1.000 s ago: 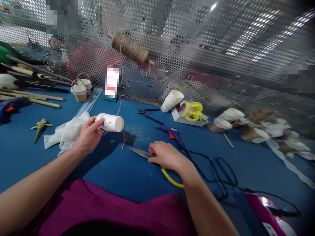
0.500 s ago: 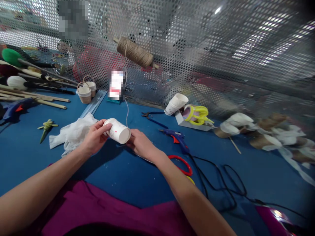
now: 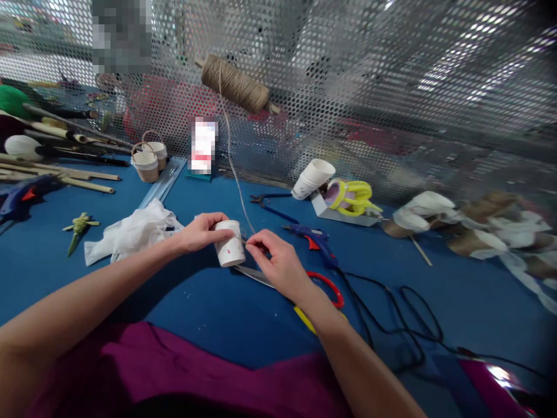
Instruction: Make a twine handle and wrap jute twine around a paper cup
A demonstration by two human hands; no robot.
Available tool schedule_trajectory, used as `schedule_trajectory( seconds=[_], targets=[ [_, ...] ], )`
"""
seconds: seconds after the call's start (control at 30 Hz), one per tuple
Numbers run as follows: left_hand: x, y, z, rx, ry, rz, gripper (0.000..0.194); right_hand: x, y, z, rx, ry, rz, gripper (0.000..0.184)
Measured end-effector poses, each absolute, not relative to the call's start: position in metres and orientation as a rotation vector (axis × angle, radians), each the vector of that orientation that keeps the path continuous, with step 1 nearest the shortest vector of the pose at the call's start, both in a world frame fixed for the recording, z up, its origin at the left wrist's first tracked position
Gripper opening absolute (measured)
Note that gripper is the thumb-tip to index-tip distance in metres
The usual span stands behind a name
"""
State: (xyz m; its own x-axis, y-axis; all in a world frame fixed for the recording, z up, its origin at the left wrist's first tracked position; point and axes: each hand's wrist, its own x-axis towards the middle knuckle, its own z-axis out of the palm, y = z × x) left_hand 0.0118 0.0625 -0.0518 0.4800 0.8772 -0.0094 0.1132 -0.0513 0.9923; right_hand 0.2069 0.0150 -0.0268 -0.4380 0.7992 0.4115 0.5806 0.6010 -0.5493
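"Paper cup (image 3: 230,251) first: where exactly?"

"In the left hand (image 3: 202,232), low over the blue tabletop (image 3: 204,325), near the middle of the view. White, slightly tilted, with a small red mark printed on the side."

"Grip there, loose or firm-set?"

"Closed on the cup. Thumb laid across the near side, close to the top edge; forefinger curved round the back. Other fingers mostly out of sight, so no telling about those."

"And on the right?"

"Pinching. Thumb and forefinger of the right hand (image 3: 276,258) brought together on the twine (image 3: 237,180), just beside the cup. Touching the cup as well? Cannot tell."

"Twine from where?"

"From the brown spool (image 3: 235,84), set at a slant before the mesh panel (image 3: 369,87); down in one pale line to the pinching fingertips."

"Scissors (image 3: 256,276) too?"

"Yes, beneath the right hand, with blades toward the cup and red and yellow handles near the wrist. Gripped by the lower fingers or merely lying underneath: cannot tell."

"Close by?"

"Past the right hand, a blue glue gun (image 3: 313,238); farther back, pliers (image 3: 272,203) and a tilted stack of white cups (image 3: 313,179). Beyond the left forearm, crumpled white cloth (image 3: 137,229)."
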Motion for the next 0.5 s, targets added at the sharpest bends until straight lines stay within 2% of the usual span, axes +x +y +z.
schedule_trajectory(
  seconds=[0.2, 0.37, 0.5],
  targets=[
    [0.007, 0.078, -0.064, 1.608, 0.925, 0.796, 0.025, 0.206, 0.023, -0.043, -1.036, -2.172, 0.443, 0.01],
    [0.003, 0.073, -0.066, 1.75, 0.93, 0.879, 0.04, 0.208, 0.021, -0.051, -1.015, -2.155, 0.448, 0.01],
    [0.001, 0.069, -0.064, 1.957, 0.929, 0.914, 0.031, 0.208, 0.022, -0.054, -0.993, -2.158, 0.438, 0.012]
  ],
)
